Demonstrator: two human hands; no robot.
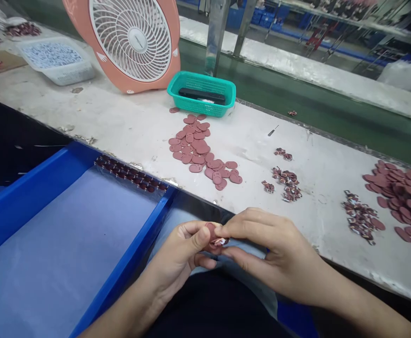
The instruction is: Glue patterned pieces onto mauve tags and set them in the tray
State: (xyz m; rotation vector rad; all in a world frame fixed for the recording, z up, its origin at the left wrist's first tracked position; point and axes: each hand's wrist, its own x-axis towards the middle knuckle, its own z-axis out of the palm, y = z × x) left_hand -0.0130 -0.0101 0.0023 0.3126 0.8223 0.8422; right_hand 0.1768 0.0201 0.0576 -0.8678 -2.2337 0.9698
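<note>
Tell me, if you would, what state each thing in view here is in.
Left hand: pinching the small maroon piece.
Right hand: pinching the same piece.
Small maroon piece: held between both hands.
Pink desk fan: upright; running or not, cannot tell.
Green plastic basket: holding a black object.
Blue tray: lined with pale sheeting.
Maroon oval pieces: lying loose in a heap on the bench.

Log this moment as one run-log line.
left hand holds maroon oval tag | right hand pinches same tag | beside: blue tray | ahead: maroon oval pieces
</note>
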